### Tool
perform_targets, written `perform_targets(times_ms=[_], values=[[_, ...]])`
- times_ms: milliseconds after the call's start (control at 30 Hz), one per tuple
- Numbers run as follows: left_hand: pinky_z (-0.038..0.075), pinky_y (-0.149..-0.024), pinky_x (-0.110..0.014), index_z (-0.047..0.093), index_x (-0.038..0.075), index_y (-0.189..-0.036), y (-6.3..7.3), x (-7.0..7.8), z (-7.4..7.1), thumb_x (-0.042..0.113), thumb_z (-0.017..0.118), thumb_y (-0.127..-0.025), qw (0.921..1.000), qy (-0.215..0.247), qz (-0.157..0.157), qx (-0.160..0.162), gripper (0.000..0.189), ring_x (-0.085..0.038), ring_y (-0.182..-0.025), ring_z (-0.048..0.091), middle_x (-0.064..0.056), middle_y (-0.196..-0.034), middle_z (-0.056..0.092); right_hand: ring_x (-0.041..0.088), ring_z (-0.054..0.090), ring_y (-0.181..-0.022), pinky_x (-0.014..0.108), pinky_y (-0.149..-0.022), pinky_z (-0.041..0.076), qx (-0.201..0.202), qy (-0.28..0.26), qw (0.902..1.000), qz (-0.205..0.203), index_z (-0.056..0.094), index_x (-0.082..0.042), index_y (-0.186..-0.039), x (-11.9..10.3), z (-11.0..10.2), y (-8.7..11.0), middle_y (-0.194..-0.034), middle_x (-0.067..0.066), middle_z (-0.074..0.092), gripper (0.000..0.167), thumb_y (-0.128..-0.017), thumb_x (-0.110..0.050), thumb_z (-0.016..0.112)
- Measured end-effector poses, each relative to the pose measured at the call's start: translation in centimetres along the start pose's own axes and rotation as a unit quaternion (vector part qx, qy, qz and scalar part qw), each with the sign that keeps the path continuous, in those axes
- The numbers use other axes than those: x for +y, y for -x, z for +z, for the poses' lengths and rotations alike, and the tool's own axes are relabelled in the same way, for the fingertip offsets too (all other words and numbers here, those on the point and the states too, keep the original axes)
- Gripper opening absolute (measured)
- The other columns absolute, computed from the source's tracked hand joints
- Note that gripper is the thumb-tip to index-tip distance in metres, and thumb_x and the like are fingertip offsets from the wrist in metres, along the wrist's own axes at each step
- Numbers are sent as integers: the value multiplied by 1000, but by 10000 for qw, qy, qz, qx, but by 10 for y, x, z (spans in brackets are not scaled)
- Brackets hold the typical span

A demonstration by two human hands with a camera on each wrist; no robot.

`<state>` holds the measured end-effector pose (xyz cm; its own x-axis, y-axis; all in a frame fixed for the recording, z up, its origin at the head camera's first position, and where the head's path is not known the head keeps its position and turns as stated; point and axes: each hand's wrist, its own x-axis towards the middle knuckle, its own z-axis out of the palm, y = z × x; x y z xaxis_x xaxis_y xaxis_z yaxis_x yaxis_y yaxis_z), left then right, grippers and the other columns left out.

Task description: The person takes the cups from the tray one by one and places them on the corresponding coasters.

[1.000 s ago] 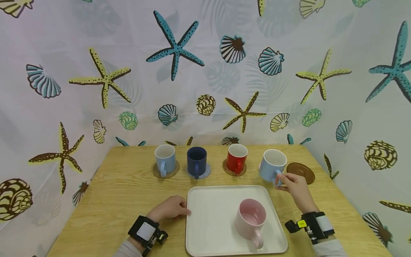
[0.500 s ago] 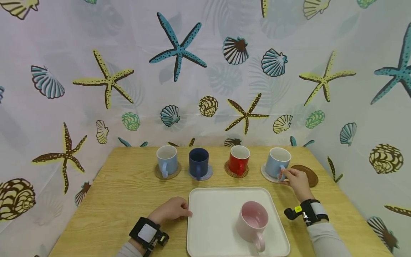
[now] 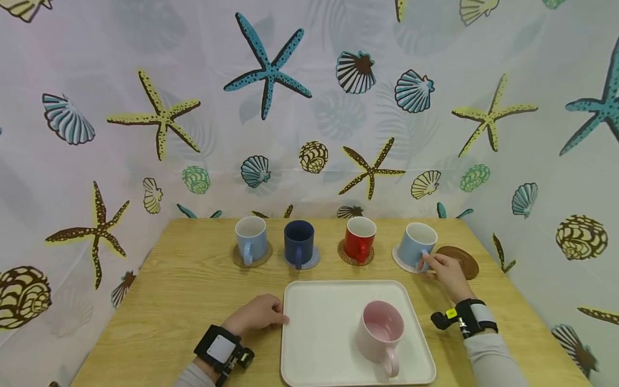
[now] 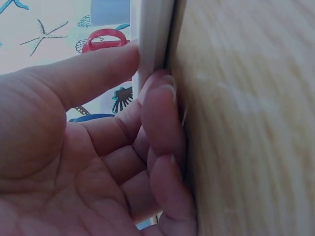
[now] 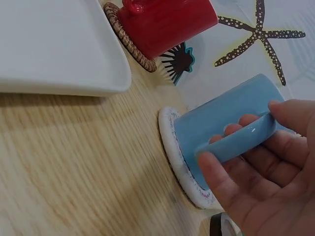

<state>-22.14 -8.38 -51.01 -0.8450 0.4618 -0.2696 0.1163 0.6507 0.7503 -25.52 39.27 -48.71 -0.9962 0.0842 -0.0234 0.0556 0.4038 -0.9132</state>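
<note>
My right hand (image 3: pixel 447 273) grips the handle of a light blue mug (image 3: pixel 415 247) at the table's back right. This mug sits on a round white coaster (image 5: pixel 172 147), its handle in my fingers in the right wrist view. At the left edge of a white tray (image 3: pixel 321 333), my left hand (image 3: pixel 258 313) pinches the rim, thumb on the rim and fingers curled against its outer side. On the tray's right half stands a pink mug (image 3: pixel 377 336), handle toward me.
Along the back, another light blue mug (image 3: pixel 251 242), a navy mug (image 3: pixel 292 244) and a red mug (image 3: pixel 359 239) each stand on a coaster. A brown oval coaster (image 3: pixel 461 262) lies right of the held mug. Patterned curtain (image 3: pixel 309 107) surrounds the table.
The right hand has carried the light blue mug to the right and set it on the white coaster, still holding the handle. The left hand stays at the tray.
</note>
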Motion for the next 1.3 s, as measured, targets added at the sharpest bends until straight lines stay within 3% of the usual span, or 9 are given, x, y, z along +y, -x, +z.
perform_targets(times_ms=[200,333,433,533,633,733,867,967,1300], values=[[36,-52,-24,57,10,-72,-2,2,0,25,73,-87,10000,15,-10,0,27,-11,-56,47,4,-65,52,-6,59,-89,24,-81,57,511,581,9968,-196,54,9,-126,-6,-9,8,-118,24,60,55,-102,-41,46],[36,-52,-24,57,10,-72,-2,3,0,25,73,-87,10000,24,-17,22,27,-11,-56,47,4,-65,52,-4,61,-85,19,-76,55,561,632,9959,-323,56,8,-122,-8,-14,22,-108,13,66,57,-101,-43,46],[35,-52,-24,56,10,-71,-2,3,0,25,73,-87,10000,-1,-13,31,27,-11,-56,47,4,-65,52,1,63,-85,21,-77,55,108,489,9983,-299,57,10,-115,-11,-15,38,-98,4,67,55,-102,-42,45],[35,-52,-24,56,10,-71,-2,3,-1,25,73,-87,10000,-24,18,27,27,-11,-55,47,4,-65,52,7,65,-89,22,-81,55,-929,152,9953,-240,56,13,-113,-11,-13,57,-97,1,67,53,-104,-38,42],[35,-52,-23,56,10,-71,-1,3,-1,25,73,-87,10000,-32,18,43,27,-11,-55,47,4,-65,51,10,66,-96,24,-87,54,-2452,-318,9684,-334,55,16,-114,-8,-6,71,-103,4,69,49,-107,-29,35],[35,-52,-24,56,10,-71,-1,3,-1,25,73,-87,10000,-21,-3,67,27,-11,-55,47,4,-65,51,12,66,-107,25,-94,53,-3882,-922,9157,-482,54,16,-119,-3,5,81,-114,7,70,44,-108,-18,29],[35,-52,-24,56,10,-72,0,4,-2,25,73,-87,10000,-35,10,61,27,-11,-55,47,4,-65,51,15,64,-114,28,-100,50,-4828,-1578,8602,-458,55,13,-124,2,23,93,-122,7,69,40,-107,-11,28],[35,-52,-24,56,10,-72,-1,4,-1,25,73,-87,10000,-54,17,67,27,-11,-55,47,4,-65,51,16,63,-117,27,-102,48,-5123,-1537,8441,-381,57,7,-129,1,33,102,-126,4,67,41,-107,-16,30],[34,-50,-23,57,10,-72,1,3,1,23,73,-87,9999,-112,60,89,26,-10,-54,46,4,-63,50,9,58,-117,32,-100,48,-5508,-1329,8206,-752,58,4,-127,-2,54,119,-129,11,63,36,-106,-12,34]])
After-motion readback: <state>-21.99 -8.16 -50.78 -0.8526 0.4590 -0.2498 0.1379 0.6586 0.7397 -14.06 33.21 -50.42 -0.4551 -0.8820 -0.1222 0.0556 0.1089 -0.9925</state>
